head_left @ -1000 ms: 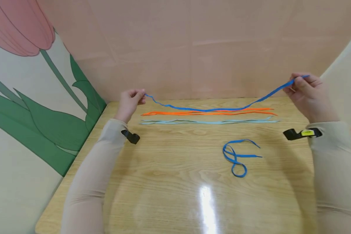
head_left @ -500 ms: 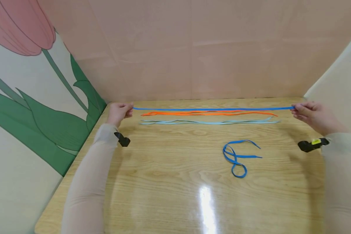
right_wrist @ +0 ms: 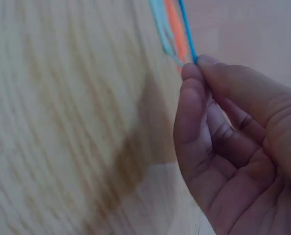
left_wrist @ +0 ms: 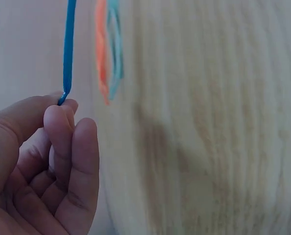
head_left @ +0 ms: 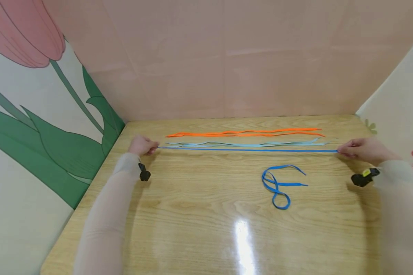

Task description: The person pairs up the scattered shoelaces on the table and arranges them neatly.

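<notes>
A flat blue shoelace (head_left: 247, 150) stretches straight across between my two hands, just on the near side of the pale blue laces. My left hand (head_left: 143, 145) pinches its left end between thumb and fingertips; the left wrist view shows the blue shoelace (left_wrist: 68, 49) leaving that pinch. At the other end my right hand (head_left: 365, 149) pinches the tip, also seen in the right wrist view, where the blue shoelace (right_wrist: 188, 29) runs away from the fingers. Whether the taut lace touches the table, I cannot tell.
Two orange laces (head_left: 241, 134) lie lengthwise near the table's back edge. Pale blue laces (head_left: 251, 144) run parallel in front of them. Another blue shoelace (head_left: 277, 187) lies loosely looped on the wooden table (head_left: 179, 221), right of centre. A pink wall (head_left: 223, 57) stands behind.
The slack blue shoelace was pulled taut as my hands came down and apart. It then moved toward me, from over the orange laces to the near side of the pale blue ones.
</notes>
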Demonstrator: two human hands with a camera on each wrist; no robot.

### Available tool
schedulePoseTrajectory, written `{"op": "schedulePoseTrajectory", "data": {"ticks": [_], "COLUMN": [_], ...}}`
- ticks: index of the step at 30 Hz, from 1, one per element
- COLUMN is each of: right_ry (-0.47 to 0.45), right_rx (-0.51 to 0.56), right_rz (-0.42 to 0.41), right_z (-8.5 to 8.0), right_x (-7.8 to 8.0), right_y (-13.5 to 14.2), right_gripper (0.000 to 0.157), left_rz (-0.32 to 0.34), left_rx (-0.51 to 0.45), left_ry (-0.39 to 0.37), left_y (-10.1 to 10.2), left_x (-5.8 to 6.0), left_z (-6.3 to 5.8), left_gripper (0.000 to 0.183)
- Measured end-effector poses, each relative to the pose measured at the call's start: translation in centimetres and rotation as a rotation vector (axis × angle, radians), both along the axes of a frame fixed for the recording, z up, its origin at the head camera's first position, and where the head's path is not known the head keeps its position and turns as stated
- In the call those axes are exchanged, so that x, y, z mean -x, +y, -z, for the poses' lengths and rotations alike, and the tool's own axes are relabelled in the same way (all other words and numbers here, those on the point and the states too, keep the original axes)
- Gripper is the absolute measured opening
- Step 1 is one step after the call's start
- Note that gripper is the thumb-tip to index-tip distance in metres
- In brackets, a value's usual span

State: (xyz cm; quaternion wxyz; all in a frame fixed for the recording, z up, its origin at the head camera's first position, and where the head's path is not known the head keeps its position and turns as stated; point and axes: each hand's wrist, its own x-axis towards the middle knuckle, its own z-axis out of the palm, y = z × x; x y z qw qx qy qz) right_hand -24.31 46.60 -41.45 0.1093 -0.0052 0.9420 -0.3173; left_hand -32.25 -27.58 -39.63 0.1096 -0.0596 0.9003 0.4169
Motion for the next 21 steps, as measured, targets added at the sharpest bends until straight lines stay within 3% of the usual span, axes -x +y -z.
{"op": "schedulePoseTrajectory", "data": {"ticks": [2,9,16,21], "right_ry": [-0.003,-0.050,-0.059,-0.065], "right_rx": [-0.057,-0.008,-0.045,-0.078], "right_rz": [-0.018,-0.021,-0.030,-0.038], "right_z": [0.2,0.5,0.1,-0.1], "right_x": [0.1,0.3,0.5,0.7], "right_y": [-0.1,-0.9,-1.6,-1.8], "right_gripper": [0.031,0.024,0.026,0.028], "left_rz": [0.016,0.052,0.073,0.109], "left_rx": [0.048,0.208,0.249,0.331], "left_ry": [-0.013,-0.008,0.018,0.025], "left_y": [0.1,0.2,0.5,1.0], "left_x": [0.0,-0.3,-0.4,-0.1], "left_z": [0.2,0.4,0.7,0.8], "left_gripper": [0.030,0.029,0.028,0.028]}}
